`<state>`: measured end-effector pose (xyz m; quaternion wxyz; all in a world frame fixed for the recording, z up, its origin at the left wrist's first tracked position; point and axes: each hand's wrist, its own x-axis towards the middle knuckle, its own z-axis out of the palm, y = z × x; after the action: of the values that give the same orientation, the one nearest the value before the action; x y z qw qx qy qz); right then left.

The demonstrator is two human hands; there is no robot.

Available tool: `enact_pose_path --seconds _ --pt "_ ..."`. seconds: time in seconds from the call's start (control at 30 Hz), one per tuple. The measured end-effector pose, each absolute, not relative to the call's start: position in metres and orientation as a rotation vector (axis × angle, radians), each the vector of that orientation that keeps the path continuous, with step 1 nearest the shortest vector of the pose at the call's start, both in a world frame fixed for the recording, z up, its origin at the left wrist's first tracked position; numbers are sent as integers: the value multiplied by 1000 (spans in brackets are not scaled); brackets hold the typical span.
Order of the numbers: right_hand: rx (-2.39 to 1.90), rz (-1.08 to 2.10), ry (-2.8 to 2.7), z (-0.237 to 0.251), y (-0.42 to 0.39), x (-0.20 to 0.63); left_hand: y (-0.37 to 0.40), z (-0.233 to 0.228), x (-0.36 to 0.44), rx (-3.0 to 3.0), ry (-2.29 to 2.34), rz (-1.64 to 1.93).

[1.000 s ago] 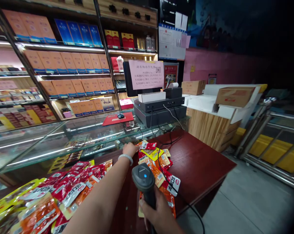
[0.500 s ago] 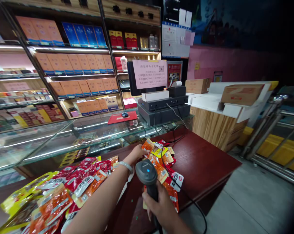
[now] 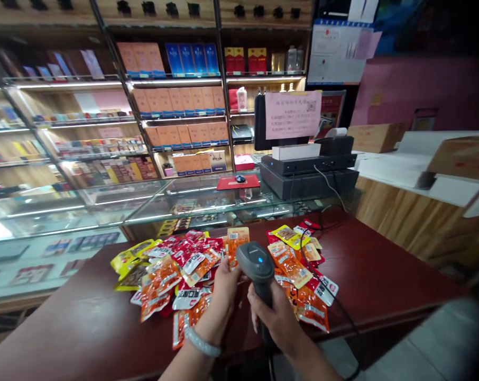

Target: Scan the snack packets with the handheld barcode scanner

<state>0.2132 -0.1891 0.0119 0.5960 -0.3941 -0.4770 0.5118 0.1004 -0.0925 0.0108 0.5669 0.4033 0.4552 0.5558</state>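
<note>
The fingers of the left hand [image 3: 223,283] pinch an orange plastic snack packet with a white barcode label [image 3: 238,241], held upright just in front of the nose of the dark grey handheld barcode scanner [image 3: 256,262]. The right hand [image 3: 277,317] is wrapped tight round the scanner's handle, its blue light on, head aimed at that packet. So right now it's one packet up at the scanner, close enough to read.

As for progress, my guess is roughly midway. To the left on the dark red wooden bench [image 3: 382,275] sits a big heap of red, orange and yellow snack packets [image 3: 172,264], and to the right a smaller spread of the same kind of packets [image 3: 303,275] under the scanner's black cable [image 3: 326,288]. Can't tell from here which pile is the finished one, so no firm count.

Behind: a glass display counter [image 3: 144,206] and a black cash register [image 3: 309,172].
</note>
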Motion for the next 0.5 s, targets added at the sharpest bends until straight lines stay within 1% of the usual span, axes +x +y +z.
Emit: enact_pose_path --seconds 0.23,0.5 --pt "-944 1239 -1128 15 -189 186 -121 18 81 1000 1032 1453" --pt "-1002 1221 -1111 6 -189 176 -125 13 74 971 1058 1454"
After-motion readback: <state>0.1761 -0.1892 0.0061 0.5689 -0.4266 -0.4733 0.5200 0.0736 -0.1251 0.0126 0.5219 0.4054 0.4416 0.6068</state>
